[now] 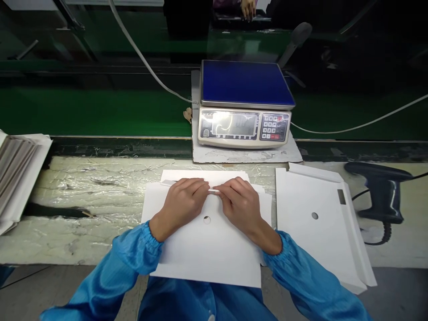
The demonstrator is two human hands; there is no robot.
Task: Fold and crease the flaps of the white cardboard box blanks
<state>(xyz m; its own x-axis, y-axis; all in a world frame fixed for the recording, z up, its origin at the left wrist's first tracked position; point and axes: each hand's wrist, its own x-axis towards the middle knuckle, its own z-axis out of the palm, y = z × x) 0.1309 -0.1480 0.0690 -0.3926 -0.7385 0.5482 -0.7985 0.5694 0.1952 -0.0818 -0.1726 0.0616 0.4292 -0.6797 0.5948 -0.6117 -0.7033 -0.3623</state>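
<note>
A white cardboard sheet (207, 249) with a small round hole lies in front of me, its near edge over the bench edge. At its far side, my left hand (185, 198) and my right hand (241, 203) meet close together. Both hands are closed, with fingers and thumbs pinching the sheet's narrow folded flap. Between the fingertips a thin white edge of this flap shows. Beyond it lies another white flap (203, 175), flat on the bench. My palms hide part of the fold.
A weighing scale (245, 127) with a blue platform stands behind the sheet. To the right are another white cardboard piece (310, 240) and a black barcode scanner (381, 191). Folded cardboard (20, 174) is stacked at left. Across the green surface a co-worker's hand (248, 9) shows.
</note>
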